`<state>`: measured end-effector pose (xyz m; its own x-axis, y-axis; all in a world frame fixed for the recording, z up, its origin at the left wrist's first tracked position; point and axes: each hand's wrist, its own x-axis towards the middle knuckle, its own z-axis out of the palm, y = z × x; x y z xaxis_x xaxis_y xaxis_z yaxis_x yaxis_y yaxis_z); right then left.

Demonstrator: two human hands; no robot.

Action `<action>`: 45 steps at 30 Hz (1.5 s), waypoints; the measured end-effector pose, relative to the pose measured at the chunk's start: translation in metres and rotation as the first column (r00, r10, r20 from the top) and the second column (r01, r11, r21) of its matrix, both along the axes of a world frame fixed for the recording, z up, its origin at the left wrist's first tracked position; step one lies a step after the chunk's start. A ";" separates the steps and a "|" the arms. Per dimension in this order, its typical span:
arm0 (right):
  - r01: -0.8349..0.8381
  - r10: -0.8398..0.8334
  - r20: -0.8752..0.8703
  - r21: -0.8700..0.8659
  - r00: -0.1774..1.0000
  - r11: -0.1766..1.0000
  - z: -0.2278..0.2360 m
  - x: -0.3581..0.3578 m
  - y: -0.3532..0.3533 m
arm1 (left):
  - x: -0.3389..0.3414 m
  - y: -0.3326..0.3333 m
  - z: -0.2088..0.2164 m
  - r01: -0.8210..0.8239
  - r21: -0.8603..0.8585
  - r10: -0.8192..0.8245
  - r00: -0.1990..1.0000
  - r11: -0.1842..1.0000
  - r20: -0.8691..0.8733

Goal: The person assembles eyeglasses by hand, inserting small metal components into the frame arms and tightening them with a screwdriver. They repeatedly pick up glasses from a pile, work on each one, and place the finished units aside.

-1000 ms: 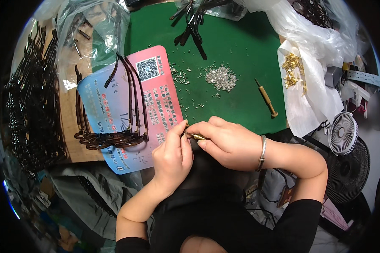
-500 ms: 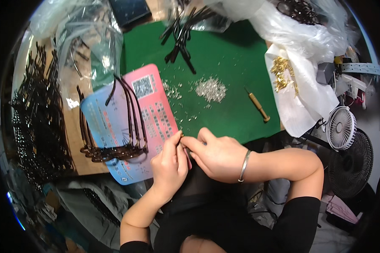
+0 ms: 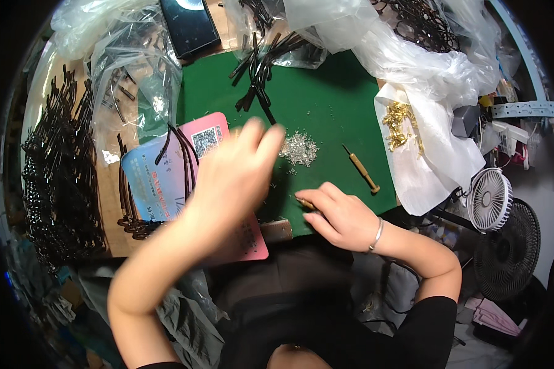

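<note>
My left hand (image 3: 243, 163), smeared by motion, is over the pink and blue card (image 3: 157, 178); its fingertips are near a bundle of black eyeglass temples (image 3: 258, 83). Whether it holds anything is not clear. Near the front edge of the green mat (image 3: 335, 98), my right hand (image 3: 341, 218) is closed on a slim brass-coloured tool (image 3: 305, 203), mostly hidden by the fingers. Between the hands and the temples is a pile of tiny silvery screws or pins (image 3: 300, 149). A brass screwdriver (image 3: 363, 172) lies on the mat beyond my right hand.
Dark eyeglass frames (image 3: 132, 227) rest partly on the card. A dense heap of dark frames (image 3: 58, 184) lies left. Gold-coloured small parts (image 3: 401, 126) sit on white sheeting at right, beside a white fan (image 3: 490, 195). A phone-like dark slab (image 3: 189, 27) lies at the back.
My hands were together at the mat's front edge and have parted. The left has swung up and forward over the card; the right has moved slightly right, now showing the brass-coloured tool.
</note>
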<state>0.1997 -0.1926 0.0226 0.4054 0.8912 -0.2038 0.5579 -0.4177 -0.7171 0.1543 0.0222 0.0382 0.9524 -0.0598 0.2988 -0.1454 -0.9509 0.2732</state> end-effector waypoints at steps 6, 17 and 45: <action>-0.010 0.011 -0.051 0.020 0.999 1.000 0.008 0.003 -0.007 | 0.057 0.042 -0.032 0.381 0.394 -0.450 0.887 0.836 0.098; 0.317 -0.189 0.670 -0.074 0.718 0.945 0.025 0.101 -0.056 | 0.027 0.037 0.038 0.009 -0.979 0.185 0.982 0.203 0.047; 0.056 -0.123 -0.720 -0.116 0.683 0.992 0.050 0.007 0.048 | -0.118 -0.039 0.010 -0.491 -0.828 -0.318 0.857 -0.270 -0.405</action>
